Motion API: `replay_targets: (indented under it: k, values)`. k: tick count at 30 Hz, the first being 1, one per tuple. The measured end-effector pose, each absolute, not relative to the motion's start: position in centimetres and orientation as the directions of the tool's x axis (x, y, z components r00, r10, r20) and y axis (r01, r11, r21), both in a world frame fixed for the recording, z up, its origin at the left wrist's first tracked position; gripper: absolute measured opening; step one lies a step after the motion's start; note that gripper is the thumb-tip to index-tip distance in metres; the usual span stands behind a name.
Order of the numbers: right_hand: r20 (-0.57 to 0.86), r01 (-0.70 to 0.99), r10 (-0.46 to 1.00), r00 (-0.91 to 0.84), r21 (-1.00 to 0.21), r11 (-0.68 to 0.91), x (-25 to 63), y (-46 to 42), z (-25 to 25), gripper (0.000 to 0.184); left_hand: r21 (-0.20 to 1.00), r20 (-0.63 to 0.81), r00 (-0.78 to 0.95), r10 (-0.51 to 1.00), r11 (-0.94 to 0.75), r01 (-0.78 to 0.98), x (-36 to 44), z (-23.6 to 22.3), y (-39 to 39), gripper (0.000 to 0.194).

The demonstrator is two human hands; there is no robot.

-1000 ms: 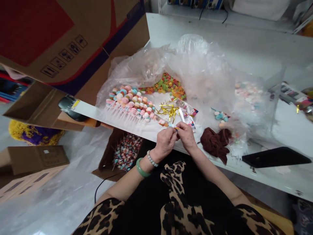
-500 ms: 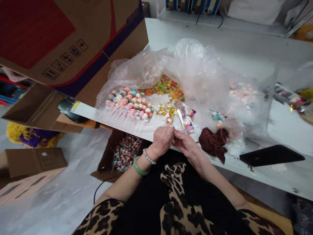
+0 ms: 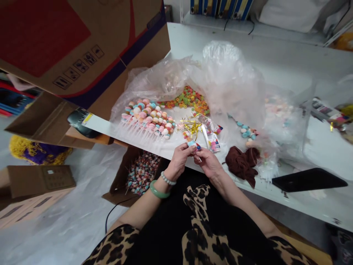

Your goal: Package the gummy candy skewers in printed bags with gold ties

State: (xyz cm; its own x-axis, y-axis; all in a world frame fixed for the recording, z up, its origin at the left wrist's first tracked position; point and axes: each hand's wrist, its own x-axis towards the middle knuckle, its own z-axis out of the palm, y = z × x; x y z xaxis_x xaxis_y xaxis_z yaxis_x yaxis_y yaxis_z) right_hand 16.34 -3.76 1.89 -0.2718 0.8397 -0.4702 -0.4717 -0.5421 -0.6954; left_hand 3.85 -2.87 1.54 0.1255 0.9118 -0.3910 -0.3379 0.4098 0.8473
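Observation:
My left hand (image 3: 179,157) is closed on a short candy skewer (image 3: 187,137) with stacked coloured pieces, pointing away from me over the table's front edge. My right hand (image 3: 210,162) pinches its lower end, where a bit of blue and red printed wrapper shows; the fingertips hide the rest. Just beyond lie gold twist ties (image 3: 193,127) and printed clear wrappers (image 3: 211,138). To the left, a pile of finished candy skewers (image 3: 150,117) rests with white sticks towards me. Small ring-shaped gummies (image 3: 190,99) are heaped behind.
A large cardboard carton (image 3: 110,48) stands at the left. Below the table edge, an open box (image 3: 120,180) holds many candy skewers. Clear plastic bags (image 3: 231,81) cover the table's middle. At right lie a brown cloth (image 3: 240,163) and a black phone (image 3: 310,179).
My hands have turned and parted slightly at the fingertips, so more of the candy skewer and its blue and red wrapper shows. The view has shifted a little.

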Motion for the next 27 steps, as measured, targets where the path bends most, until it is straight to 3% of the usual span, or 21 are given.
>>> replay_targets:
  k: [3,7,13,18,20,23,27]
  values:
    - [-0.450,-0.407,0.841,-0.300,-0.737,-0.540,15.7,-3.8,1.3,0.018,0.800,-0.452,-0.026,0.892,0.392,-0.454,4.1,1.4,-2.5,0.032]
    - [-0.433,-0.356,0.875,-0.218,-0.799,-0.484,14.8,-3.7,0.6,0.022,0.795,-0.484,-0.124,0.866,0.376,-0.476,4.1,0.9,-2.1,0.036]
    - [-0.423,-0.255,0.900,-0.110,-0.863,-0.437,14.4,-3.2,0.2,0.021,0.772,-0.479,0.007,0.878,0.425,-0.472,3.5,0.3,-2.0,0.033]
    - [-0.403,-0.214,0.907,-0.119,-0.882,-0.420,14.8,-3.3,0.1,0.024,0.831,-0.441,-0.064,0.895,0.381,-0.405,3.0,0.2,-2.3,0.034]
    - [-0.341,-0.106,0.935,-0.098,-0.930,-0.351,15.1,-3.5,-0.1,0.029,0.882,-0.383,-0.055,0.922,0.347,-0.319,2.9,0.1,-2.5,0.035]
    - [-0.188,0.209,0.982,-0.012,-0.961,-0.181,15.5,-3.8,-0.3,0.021,0.908,-0.339,0.075,0.938,0.347,-0.236,3.0,-0.1,-2.5,0.040]
    - [0.061,0.461,0.998,0.012,-0.886,0.049,15.9,-3.8,-0.4,0.026,0.824,-0.398,0.201,0.895,0.445,-0.350,3.1,0.1,-2.3,0.039]
